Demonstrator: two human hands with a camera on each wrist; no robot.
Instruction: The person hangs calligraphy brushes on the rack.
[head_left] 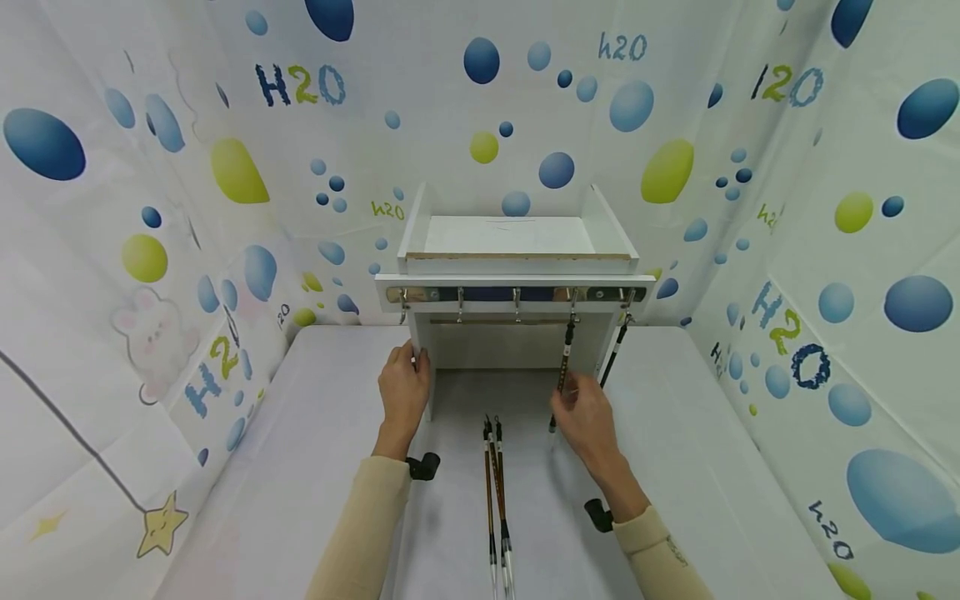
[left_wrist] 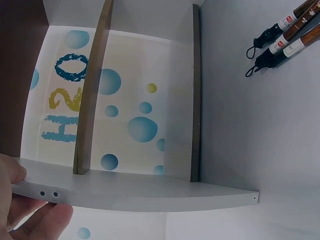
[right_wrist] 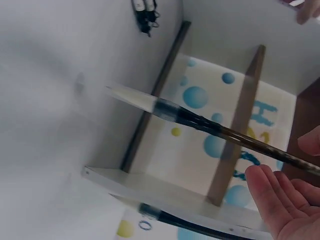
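My left hand (head_left: 403, 392) (left_wrist: 40, 220) grips the left side panel of a white shelf (left_wrist: 125, 195), thumb on one face and fingers on the other. A dark-handled brush (head_left: 566, 354) (right_wrist: 200, 122) hangs tip down from the fourth hook. Around its handle, my right hand (head_left: 588, 417) (right_wrist: 282, 202) has its thumb on one side and relaxed fingers on the other; contact is unclear. Another brush (head_left: 615, 354) (right_wrist: 190, 225) hangs from the rightmost hook, outside the right panel. Several brushes (head_left: 491, 492) (left_wrist: 295, 35) lie on the white surface between my forearms.
A metal hook rail (head_left: 487, 294) runs along the shelf's front, with three bare hooks on the left and middle. An open white tray-like top (head_left: 517, 265) sits above it. Patterned curtains (head_left: 420, 83) with blue and green dots surround the back and sides.
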